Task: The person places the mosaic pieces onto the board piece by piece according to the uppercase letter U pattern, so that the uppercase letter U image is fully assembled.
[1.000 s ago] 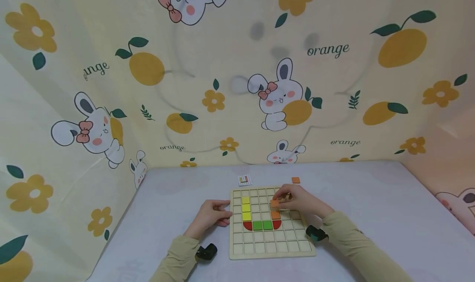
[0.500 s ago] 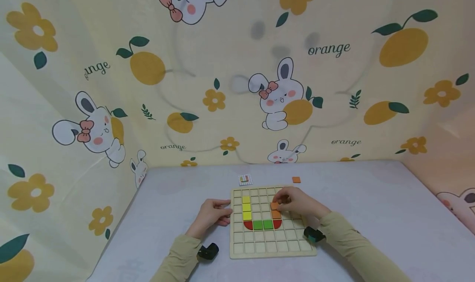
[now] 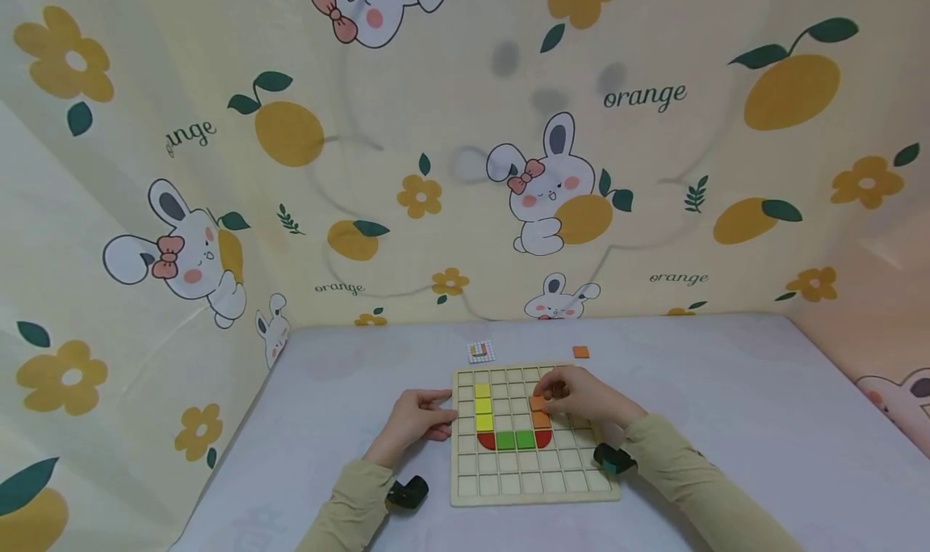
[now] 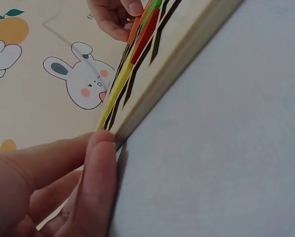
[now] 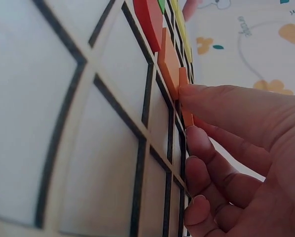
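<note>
A wooden grid board (image 3: 538, 483) lies on the table. My left hand (image 3: 414, 419) holds its left edge between thumb and index finger. On the board, yellow squares (image 3: 483, 407), red quarter-round tiles (image 3: 486, 441) and green squares (image 3: 515, 440) form a U with an orange square (image 3: 541, 420) on the right side. My right hand (image 3: 587, 396) pinches another orange square tile (image 5: 183, 74), just beyond the seated orange one. In the right wrist view this tile stands a little proud of the grid, its near end by the seated tile; the fingertips hide part of it.
Behind the board lie a small pattern card (image 3: 481, 352) and a loose orange square (image 3: 581, 352). A printed curtain (image 3: 436, 245) hangs beyond the table's far edge. Black wrist cameras (image 3: 408, 493) are strapped at both sleeves.
The right hand and its pinched orange tile have shifted slightly toward the person, closer to the seated orange tile. The left hand stays at the board's edge.
</note>
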Tool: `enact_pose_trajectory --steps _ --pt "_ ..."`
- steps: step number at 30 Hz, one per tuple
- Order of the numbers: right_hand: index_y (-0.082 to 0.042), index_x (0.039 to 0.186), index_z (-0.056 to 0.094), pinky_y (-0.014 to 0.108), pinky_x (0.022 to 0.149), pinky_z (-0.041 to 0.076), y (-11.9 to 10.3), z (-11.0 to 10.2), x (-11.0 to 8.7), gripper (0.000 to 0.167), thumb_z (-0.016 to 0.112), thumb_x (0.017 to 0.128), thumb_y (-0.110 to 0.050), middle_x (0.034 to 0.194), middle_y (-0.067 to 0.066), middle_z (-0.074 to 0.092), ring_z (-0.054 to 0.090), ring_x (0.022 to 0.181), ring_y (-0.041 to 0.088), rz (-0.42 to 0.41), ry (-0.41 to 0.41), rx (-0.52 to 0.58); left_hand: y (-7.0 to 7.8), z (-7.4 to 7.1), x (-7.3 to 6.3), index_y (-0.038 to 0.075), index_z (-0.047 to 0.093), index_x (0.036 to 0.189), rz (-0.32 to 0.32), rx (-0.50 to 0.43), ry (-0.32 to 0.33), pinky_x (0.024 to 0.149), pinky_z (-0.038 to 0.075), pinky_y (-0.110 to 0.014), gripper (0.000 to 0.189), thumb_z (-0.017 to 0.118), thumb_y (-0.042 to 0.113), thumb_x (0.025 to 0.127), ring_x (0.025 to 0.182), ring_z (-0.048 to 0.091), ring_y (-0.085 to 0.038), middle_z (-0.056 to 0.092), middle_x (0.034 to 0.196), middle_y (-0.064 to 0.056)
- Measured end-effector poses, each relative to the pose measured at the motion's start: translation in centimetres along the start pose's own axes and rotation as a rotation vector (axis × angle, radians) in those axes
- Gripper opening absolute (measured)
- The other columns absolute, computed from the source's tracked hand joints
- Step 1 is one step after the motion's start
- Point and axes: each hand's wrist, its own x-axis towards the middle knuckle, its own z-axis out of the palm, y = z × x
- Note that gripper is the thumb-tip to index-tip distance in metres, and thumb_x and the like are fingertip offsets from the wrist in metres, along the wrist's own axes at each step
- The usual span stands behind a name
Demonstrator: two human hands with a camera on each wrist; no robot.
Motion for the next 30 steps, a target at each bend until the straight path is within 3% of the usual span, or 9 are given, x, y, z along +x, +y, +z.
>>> enact_pose_trajectory --steps 15,23,30 --pt "-0.005 0.1 0.068 0.025 0.07 0.05 -0.74 -0.11 -0.2 0.014 0.071 0.087 -0.01 0.094 0.004 0.061 0.055 0.082 0.017 -0.004 0.004 -0.012 -0.1 0.03 0.07 -0.003 0.058 0.128 0.003 0.001 -0.002 0.058 0.059 -0.03 0.048 0.073 0.007 0.084 0.057 0.065 -0.014 0.067 0.074 -0.009" --pt "-0.006 0.096 0.068 0.024 0.063 0.046 -0.17 0.2 0.26 0.012 0.072 0.086 -0.008 0.084 0.003 0.058 0.052 0.075 0.016 -0.023 0.01 -0.021 -0.25 0.0 0.13 -0.003 0.057 0.128 0.011 0.004 0.001 0.058 0.059 -0.03 0.048 0.073 0.007 0.084 0.058 0.065 -0.014 0.068 0.075 -0.009" --pt "-0.005 0.096 0.067 0.024 0.065 0.048 -0.42 0.13 0.24 0.012 0.072 0.086 -0.008 0.085 0.003 0.059 0.053 0.076 0.016 -0.005 0.017 -0.031 -0.29 -0.04 0.09 -0.003 0.058 0.128 0.017 0.008 -0.003 0.058 0.059 -0.03 0.048 0.073 0.007 0.084 0.058 0.065 -0.014 0.067 0.075 -0.009"
